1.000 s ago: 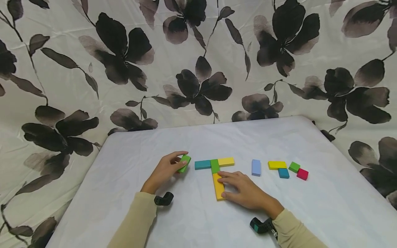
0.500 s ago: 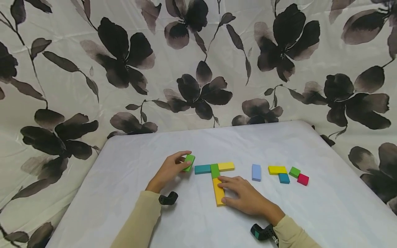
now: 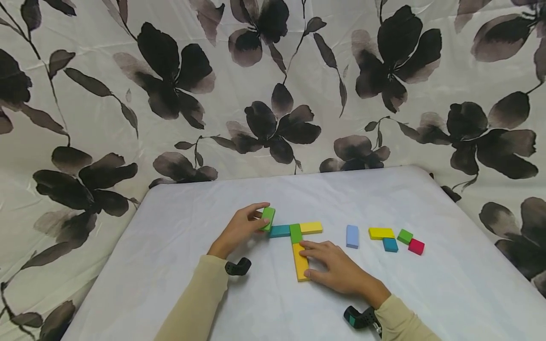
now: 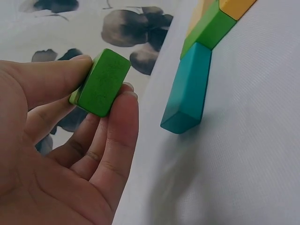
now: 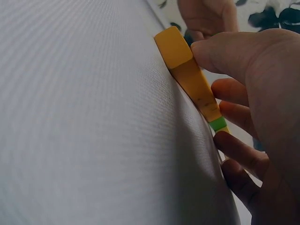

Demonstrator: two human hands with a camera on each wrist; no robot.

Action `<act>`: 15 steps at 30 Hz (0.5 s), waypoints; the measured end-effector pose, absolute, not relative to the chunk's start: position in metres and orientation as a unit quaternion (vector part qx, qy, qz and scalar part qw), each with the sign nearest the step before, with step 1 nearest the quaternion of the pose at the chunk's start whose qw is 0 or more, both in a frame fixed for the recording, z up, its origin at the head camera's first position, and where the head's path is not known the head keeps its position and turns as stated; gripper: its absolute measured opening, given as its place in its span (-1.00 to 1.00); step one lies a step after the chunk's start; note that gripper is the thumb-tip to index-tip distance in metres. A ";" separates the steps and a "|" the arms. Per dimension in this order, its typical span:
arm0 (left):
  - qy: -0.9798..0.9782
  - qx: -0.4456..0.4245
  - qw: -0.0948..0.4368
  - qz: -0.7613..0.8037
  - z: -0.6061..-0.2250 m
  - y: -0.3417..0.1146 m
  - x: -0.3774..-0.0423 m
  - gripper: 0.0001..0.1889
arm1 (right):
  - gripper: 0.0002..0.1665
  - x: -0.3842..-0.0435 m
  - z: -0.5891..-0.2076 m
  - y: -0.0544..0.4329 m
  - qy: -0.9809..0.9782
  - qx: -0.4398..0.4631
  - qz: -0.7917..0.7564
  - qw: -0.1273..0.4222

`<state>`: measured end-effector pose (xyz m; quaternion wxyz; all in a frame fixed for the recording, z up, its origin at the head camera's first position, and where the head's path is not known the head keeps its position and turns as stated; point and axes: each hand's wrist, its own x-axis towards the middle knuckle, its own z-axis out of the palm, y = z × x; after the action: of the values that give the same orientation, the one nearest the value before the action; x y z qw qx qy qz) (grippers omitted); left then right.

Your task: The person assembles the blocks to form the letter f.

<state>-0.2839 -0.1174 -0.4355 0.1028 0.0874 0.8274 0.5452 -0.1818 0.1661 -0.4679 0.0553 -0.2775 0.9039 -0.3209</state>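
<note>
My left hand pinches a green block between thumb and fingers, raised above the table near the left end of a teal block. In the left wrist view the held block and the teal block are apart. The teal block, a smaller green block and a pale yellow block lie end to end in a row. From the middle green one an orange block runs toward me. My right hand rests at the orange block's right side, its thumb and fingertips touching it.
To the right lie a light blue block, a yellow block touching a blue one, and a green block against a red one. A flowered cloth hangs behind the white table.
My left hand has carried the green block to the right, up to the teal block's left end. The right hand stays at the orange block.
</note>
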 end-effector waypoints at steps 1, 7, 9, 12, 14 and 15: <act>0.827 0.086 0.103 0.546 -0.435 -0.117 -0.284 -0.43 | -0.37 -0.182 -0.468 0.166 0.904 -0.277 -0.322 0.056; 0.827 0.074 0.105 0.547 -0.433 -0.111 -0.288 -0.42 | -0.37 -0.182 -0.468 0.166 0.903 -0.278 -0.324 0.058; 0.829 0.072 0.106 0.544 -0.432 -0.109 -0.288 -0.41 | -0.37 -0.182 -0.468 0.166 0.903 -0.279 -0.322 0.058; 0.834 0.068 0.106 0.537 -0.429 -0.105 -0.290 -0.39 | -0.36 -0.182 -0.468 0.166 0.904 -0.278 -0.320 0.058; 0.835 0.065 0.109 0.536 -0.428 -0.102 -0.290 -0.39 | -0.36 -0.182 -0.467 0.167 0.904 -0.277 -0.321 0.058; 0.833 0.064 0.112 0.539 -0.427 -0.100 -0.291 -0.38 | -0.36 -0.182 -0.467 0.167 0.904 -0.277 -0.321 0.057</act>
<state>-0.2906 -0.1004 -0.4271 0.1122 0.0641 0.8326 0.5386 -0.1815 0.1666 -0.4672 0.0573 -0.2773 0.9037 -0.3212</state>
